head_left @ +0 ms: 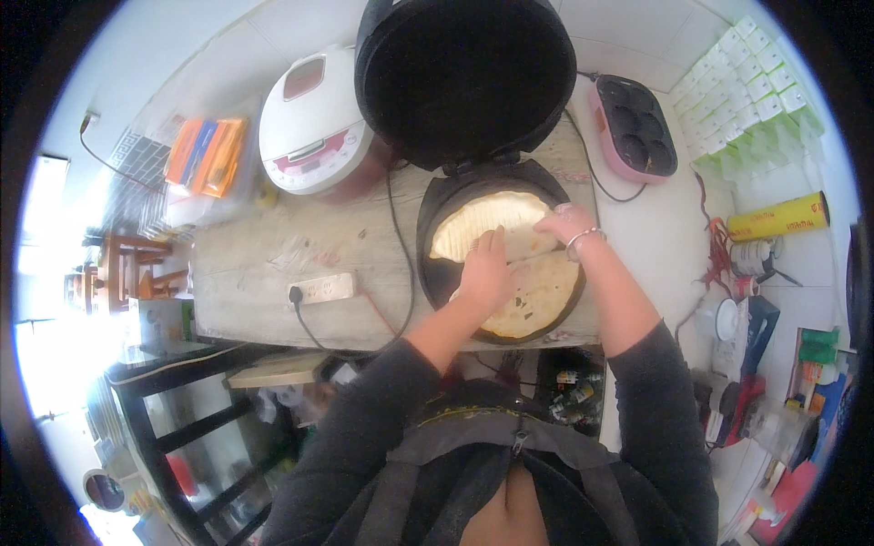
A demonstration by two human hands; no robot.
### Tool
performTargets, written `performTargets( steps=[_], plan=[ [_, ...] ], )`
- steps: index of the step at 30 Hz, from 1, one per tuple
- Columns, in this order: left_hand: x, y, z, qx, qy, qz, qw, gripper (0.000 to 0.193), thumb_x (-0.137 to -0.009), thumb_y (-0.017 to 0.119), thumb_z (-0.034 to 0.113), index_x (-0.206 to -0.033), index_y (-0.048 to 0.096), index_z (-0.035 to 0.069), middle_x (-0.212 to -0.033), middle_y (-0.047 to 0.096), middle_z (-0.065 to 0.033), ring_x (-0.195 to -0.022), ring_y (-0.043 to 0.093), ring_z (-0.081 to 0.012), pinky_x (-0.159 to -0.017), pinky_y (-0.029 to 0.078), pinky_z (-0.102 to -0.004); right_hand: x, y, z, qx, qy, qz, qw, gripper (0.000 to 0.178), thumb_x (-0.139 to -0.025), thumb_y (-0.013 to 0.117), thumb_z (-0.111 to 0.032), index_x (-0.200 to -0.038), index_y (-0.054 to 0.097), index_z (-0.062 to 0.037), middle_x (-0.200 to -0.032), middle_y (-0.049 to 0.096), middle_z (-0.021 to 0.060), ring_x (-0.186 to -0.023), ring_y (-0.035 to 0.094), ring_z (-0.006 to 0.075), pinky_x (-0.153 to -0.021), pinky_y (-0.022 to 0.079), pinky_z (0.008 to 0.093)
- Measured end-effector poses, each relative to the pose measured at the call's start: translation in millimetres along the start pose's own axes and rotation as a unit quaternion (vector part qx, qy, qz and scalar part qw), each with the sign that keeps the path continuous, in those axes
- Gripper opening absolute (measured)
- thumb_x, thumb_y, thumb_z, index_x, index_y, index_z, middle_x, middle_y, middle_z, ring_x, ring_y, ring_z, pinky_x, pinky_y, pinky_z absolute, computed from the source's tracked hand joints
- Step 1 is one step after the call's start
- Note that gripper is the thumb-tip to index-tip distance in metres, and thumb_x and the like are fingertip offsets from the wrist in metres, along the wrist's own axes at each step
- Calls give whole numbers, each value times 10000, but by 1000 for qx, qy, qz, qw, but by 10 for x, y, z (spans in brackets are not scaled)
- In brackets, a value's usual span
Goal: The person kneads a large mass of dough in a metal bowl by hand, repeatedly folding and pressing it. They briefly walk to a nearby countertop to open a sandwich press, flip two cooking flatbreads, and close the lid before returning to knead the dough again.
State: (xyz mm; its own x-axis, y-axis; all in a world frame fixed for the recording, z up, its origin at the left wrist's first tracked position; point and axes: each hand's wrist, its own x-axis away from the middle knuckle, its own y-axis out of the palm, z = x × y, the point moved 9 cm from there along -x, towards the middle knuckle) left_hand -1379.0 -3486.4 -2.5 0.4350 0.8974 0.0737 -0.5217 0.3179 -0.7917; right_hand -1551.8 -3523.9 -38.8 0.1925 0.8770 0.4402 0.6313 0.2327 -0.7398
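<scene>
A black electric griddle [428, 218] stands on the table with its round lid [466, 82] raised. Two roughly half-round flatbreads lie in its pan. The far flatbread [492, 215] is pale and thick, with a scalloped curved edge and faint lines across it. Closer to me, the near flatbread [519, 318] looks flatter and has a few dark specks. My left hand [489, 273] is at the far flatbread's straight edge, its fingers closed on that edge. At the right end of the same flatbread, my right hand [569, 226], with a bracelet at the wrist, grips the tip.
Left of the griddle are a white rice cooker [309, 123] and a power strip [326, 288] with a plug in it. Cables run across the table [246, 259]. A pink multi-hole pan [635, 127] stands back right, and a yellow roll [778, 216] lies at the far right.
</scene>
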Motion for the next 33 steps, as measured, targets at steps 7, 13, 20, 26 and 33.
performTargets(
  steps=[7,13,20,26,33],
  plan=[
    [116,-72,208,12,-18,142,990,850,-650,709,244,-1313,246,-16,-1267,368,-207,-1153,377,-375,-945,305,-479,611,-205,-625,-27,-49,117,992,323,-661,570,-301,-801,640,-19,-873,607,216,-845,580,353,-751,465,395],
    [198,-46,11,73,-34,249,965,743,-643,678,71,-1286,313,5,-1236,400,-200,-1154,374,-364,-943,310,-429,958,-143,-889,-82,-58,121,988,432,-621,633,-350,-821,606,31,-811,592,238,-787,558,394,-699,459,406],
    [414,-300,-273,407,-87,252,874,319,-776,622,27,-1081,541,-25,-999,615,-102,-894,580,-176,-798,443,-284,1215,-50,-222,-317,-57,209,923,206,-785,627,-187,-858,601,4,-755,598,48,-686,531,102,-642,438,242],
    [257,-316,-96,705,-144,155,677,397,-804,559,6,-1187,453,4,-1135,541,-82,-1044,515,-199,-903,397,-328,1328,44,552,-354,-11,231,906,193,-751,628,-131,-883,596,6,-802,597,71,-743,545,134,-695,444,263],
    [96,166,-484,811,-211,108,534,365,-876,481,89,-1227,407,19,-1214,482,-89,-1125,453,-245,-957,355,-386,1490,-51,740,-346,6,237,908,194,-726,627,-135,-862,604,3,-825,619,116,-779,588,210,-731,454,305]
  ],
)
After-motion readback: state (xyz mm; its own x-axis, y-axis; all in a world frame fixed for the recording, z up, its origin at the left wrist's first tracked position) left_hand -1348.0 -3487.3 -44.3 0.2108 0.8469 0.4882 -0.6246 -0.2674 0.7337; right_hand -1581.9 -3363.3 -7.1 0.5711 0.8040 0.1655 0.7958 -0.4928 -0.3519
